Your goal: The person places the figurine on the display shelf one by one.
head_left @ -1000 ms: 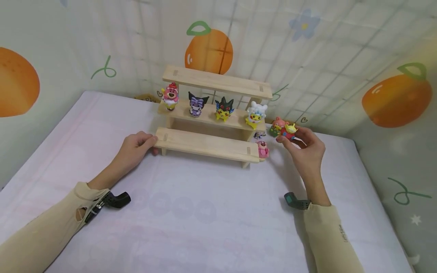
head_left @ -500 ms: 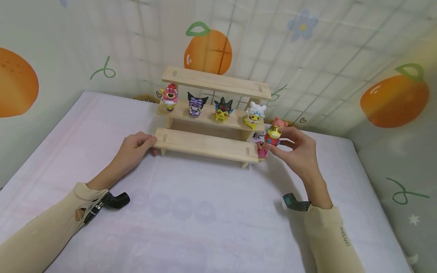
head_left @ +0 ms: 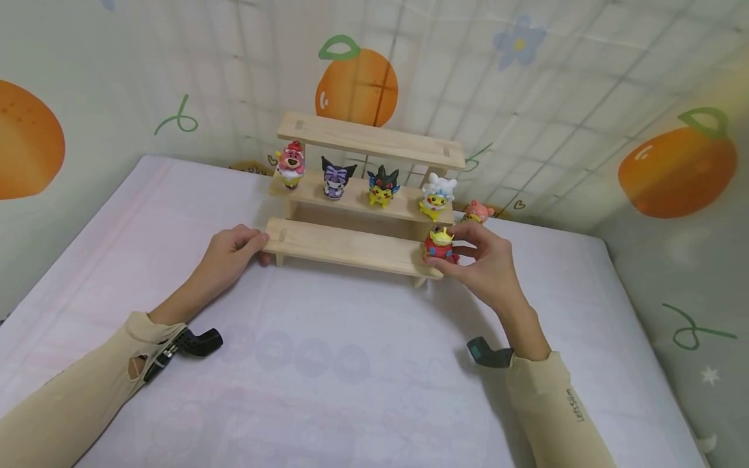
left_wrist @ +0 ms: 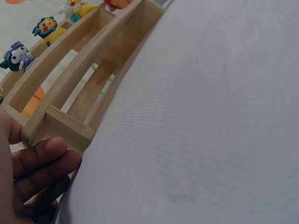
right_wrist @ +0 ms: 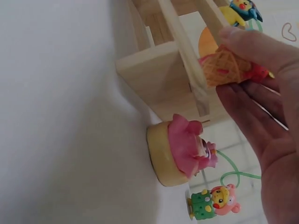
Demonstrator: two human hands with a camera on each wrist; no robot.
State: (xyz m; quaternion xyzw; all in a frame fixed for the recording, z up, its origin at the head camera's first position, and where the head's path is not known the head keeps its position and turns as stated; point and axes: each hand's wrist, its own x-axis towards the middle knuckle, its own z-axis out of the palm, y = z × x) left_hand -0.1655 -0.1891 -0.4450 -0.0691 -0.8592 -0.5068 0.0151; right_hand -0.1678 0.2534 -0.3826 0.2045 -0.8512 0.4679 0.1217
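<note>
Toy: upright, over low board's 3 o'clock end; touching, cannot tell
Right hand: nearer, pinches toy at its 10 o'clock
Left hand: holds board's 9 o'clock end

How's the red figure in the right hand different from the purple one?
The red figure is pinched in the right hand; the purple figure stands unheld on the middle shelf. The red figure has a yellowish top; the purple figure has black ears. Both are toys.
</note>
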